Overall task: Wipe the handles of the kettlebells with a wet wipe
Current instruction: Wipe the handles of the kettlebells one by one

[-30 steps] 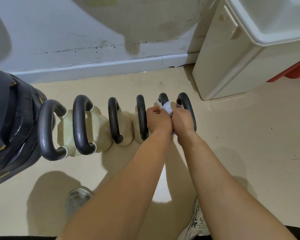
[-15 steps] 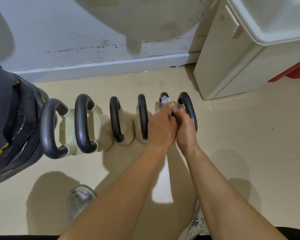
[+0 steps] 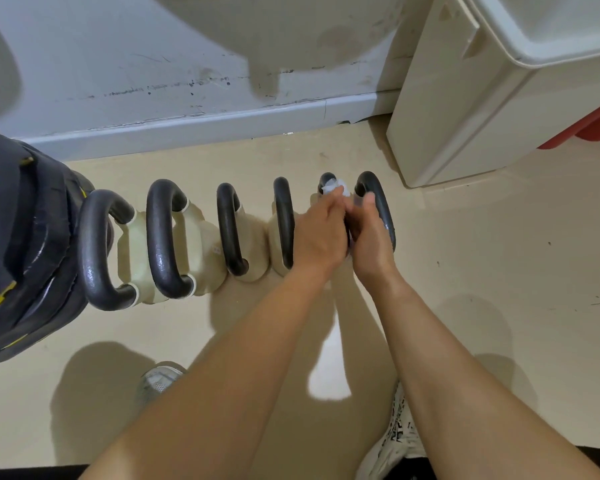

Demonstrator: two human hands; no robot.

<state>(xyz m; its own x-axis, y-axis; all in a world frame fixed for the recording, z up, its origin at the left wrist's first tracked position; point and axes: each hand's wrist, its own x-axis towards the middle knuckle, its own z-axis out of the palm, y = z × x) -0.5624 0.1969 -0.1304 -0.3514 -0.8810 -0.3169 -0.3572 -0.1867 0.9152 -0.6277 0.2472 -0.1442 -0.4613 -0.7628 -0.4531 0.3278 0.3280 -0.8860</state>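
White wet wipe (image 3: 334,186) pinched in left hand (image 3: 321,233), atop black handle (image 3: 326,177)

Soft, fairly bright light from above and behind; blurred shadows lie on the smooth beige floor (image 3: 499,265) and scuffed pale grey wall (image 3: 101,57). Black metal kettlebell handles (image 3: 159,237) glint. Picture edges bend.

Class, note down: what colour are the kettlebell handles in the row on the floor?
The kettlebell handles are black, best seen in the head view.
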